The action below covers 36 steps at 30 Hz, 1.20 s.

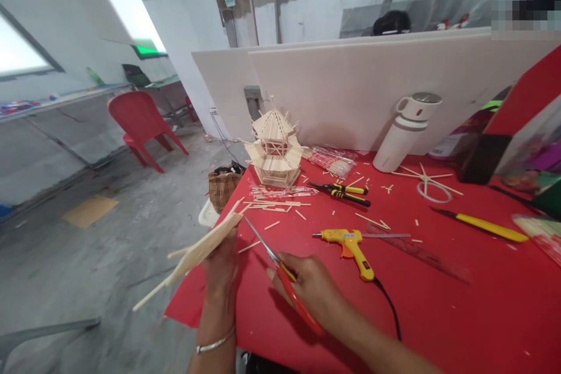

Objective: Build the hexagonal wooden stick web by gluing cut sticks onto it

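Note:
My left hand [221, 266] grips a flat panel of glued wooden sticks [199, 251], tilted, with loose stick ends poking out past the table's left edge. Red-handled scissors [280, 272] are in my right hand [309, 286], fingers through the handles, blades pointing up-left toward the panel. A small wooden stick pagoda model [276, 146] stands at the far left of the red table [438, 304]. A yellow glue gun [350, 242] lies just right of my right hand, its cord trailing toward me.
Loose sticks [274, 204] lie in front of the pagoda. Yellow-handled pliers [346, 193], a bag of sticks [333, 160], a white jug [405, 128], a metal ruler [421, 251], a yellow knife [486, 225] and white partition boards [372, 87] are about. A red chair [140, 125] stands on the floor at left.

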{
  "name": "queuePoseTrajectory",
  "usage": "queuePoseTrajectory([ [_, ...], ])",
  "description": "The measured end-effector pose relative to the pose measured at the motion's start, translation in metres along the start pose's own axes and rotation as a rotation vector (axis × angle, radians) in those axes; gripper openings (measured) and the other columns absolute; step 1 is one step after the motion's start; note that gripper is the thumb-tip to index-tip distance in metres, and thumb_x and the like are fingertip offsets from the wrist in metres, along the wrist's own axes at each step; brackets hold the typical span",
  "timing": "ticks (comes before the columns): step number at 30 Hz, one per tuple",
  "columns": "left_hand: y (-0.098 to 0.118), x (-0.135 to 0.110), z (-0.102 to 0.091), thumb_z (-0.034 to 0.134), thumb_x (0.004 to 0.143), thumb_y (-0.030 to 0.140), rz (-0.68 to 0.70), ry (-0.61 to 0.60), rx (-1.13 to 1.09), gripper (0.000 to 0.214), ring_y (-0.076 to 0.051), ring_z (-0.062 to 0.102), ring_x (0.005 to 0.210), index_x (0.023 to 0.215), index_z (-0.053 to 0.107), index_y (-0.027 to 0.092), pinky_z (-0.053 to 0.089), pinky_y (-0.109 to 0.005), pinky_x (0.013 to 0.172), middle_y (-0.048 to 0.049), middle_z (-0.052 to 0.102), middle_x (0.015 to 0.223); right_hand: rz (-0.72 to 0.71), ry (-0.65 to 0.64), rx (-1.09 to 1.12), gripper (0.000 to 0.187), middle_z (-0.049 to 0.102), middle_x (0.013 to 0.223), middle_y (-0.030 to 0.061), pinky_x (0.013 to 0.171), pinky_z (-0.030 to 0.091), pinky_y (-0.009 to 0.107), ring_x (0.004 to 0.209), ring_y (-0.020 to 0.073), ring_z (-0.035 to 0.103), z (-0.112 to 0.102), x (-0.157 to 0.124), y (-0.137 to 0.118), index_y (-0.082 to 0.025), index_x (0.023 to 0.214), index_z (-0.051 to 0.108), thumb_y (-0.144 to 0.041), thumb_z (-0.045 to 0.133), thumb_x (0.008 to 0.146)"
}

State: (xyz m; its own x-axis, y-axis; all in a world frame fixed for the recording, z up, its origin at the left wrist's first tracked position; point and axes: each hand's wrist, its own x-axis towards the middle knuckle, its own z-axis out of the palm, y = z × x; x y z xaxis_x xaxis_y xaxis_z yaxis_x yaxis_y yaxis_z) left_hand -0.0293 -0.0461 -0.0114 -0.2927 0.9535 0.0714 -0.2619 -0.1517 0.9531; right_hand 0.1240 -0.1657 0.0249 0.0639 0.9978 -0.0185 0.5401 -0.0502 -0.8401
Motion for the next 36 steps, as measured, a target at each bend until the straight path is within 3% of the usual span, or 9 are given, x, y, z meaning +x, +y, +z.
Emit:
queuePoseTrajectory([
  [4,0.003,0.004,0.002,0.083,0.061,0.025,-0.02,0.036,-0.107,0.036,-0.021,0.072,0.097,0.095,0.07,0.023,0.056,-0.037,0.099,-0.0018,0.077,0.098,-0.004,0.054,0.007,0.034,0.067,0.066,0.0004,0.057,0.035,0.023,0.057,0.0135,0.053,-0.015,0.001,0.001,-0.022,0.085,0.07,-0.051,0.054,0.092],
  [9,0.007,0.0,0.002,0.081,0.064,0.022,-0.151,-0.028,-0.148,0.027,-0.016,0.071,0.081,0.089,0.071,0.022,0.058,-0.029,0.084,-0.0008,0.075,0.087,0.1,0.292,-0.317,0.042,0.075,0.079,0.0047,0.064,0.039,0.026,0.071,0.0204,0.067,-0.082,-0.001,0.019,-0.027,0.11,0.072,-0.06,0.054,0.091],
  [12,0.014,-0.018,0.012,0.082,0.065,0.02,-0.38,-0.109,-0.144,0.024,-0.015,0.069,0.069,0.087,0.072,0.019,0.058,-0.026,0.067,-0.001,0.074,0.078,0.325,0.436,-0.574,0.052,0.077,0.086,0.0089,0.067,0.041,0.029,0.078,0.0255,0.071,-0.13,-0.007,0.052,-0.028,0.126,0.066,-0.064,0.048,0.093],
  [16,0.026,-0.061,0.031,0.075,0.07,0.01,-0.753,-0.147,-0.071,0.021,-0.014,0.07,0.062,0.092,0.074,0.012,0.055,-0.02,0.052,-0.0067,0.076,0.08,0.623,0.446,-0.751,0.058,0.076,0.099,0.0157,0.072,0.045,0.034,0.09,0.0304,0.072,-0.185,-0.023,0.112,-0.024,0.134,0.061,-0.063,0.045,0.094],
  [24,0.023,-0.124,0.043,0.068,0.081,0.005,-0.961,-0.213,-0.034,0.021,-0.015,0.072,0.06,0.101,0.074,0.009,0.057,-0.021,0.049,-0.0137,0.079,0.092,0.694,0.38,-0.828,0.05,0.074,0.116,0.0165,0.082,0.048,0.033,0.104,0.0286,0.07,-0.244,-0.058,0.192,-0.018,0.14,0.059,-0.034,0.053,0.094],
  [28,0.021,-0.131,0.029,0.068,0.085,0.009,-1.002,-0.193,-0.046,0.018,-0.014,0.071,0.06,0.101,0.074,0.006,0.057,-0.02,0.05,-0.0135,0.078,0.087,0.641,0.452,-0.92,0.048,0.07,0.119,0.0229,0.089,0.047,0.043,0.11,0.0359,0.065,-0.243,-0.056,0.185,-0.01,0.135,0.062,-0.03,0.045,0.095],
  [31,0.019,-0.134,0.015,0.069,0.086,0.014,-1.018,-0.202,-0.06,0.017,-0.015,0.071,0.06,0.1,0.075,0.006,0.056,-0.02,0.05,-0.0133,0.078,0.084,0.338,0.527,-0.84,0.048,0.068,0.127,0.0189,0.098,0.045,0.042,0.115,0.0334,0.063,-0.21,-0.042,0.151,-0.012,0.132,0.064,-0.034,0.043,0.095],
  [34,0.016,-0.137,0.004,0.067,0.088,0.02,-1.049,-0.232,-0.108,0.019,-0.016,0.072,0.064,0.1,0.075,0.006,0.057,-0.022,0.054,-0.015,0.078,0.091,0.108,0.342,-0.477,0.041,0.072,0.123,0.0109,0.099,0.046,0.036,0.111,0.0256,0.065,-0.153,-0.03,0.101,-0.021,0.121,0.072,-0.04,0.046,0.095],
  [36,0.015,-0.139,-0.002,0.066,0.09,0.026,-1.091,-0.294,-0.155,0.024,-0.017,0.072,0.069,0.1,0.075,0.006,0.058,-0.023,0.058,-0.0168,0.077,0.095,0.055,0.095,-0.253,0.039,0.075,0.115,0.0071,0.089,0.05,0.032,0.102,0.0222,0.069,-0.113,-0.027,0.072,-0.026,0.123,0.071,-0.044,0.051,0.094],
])
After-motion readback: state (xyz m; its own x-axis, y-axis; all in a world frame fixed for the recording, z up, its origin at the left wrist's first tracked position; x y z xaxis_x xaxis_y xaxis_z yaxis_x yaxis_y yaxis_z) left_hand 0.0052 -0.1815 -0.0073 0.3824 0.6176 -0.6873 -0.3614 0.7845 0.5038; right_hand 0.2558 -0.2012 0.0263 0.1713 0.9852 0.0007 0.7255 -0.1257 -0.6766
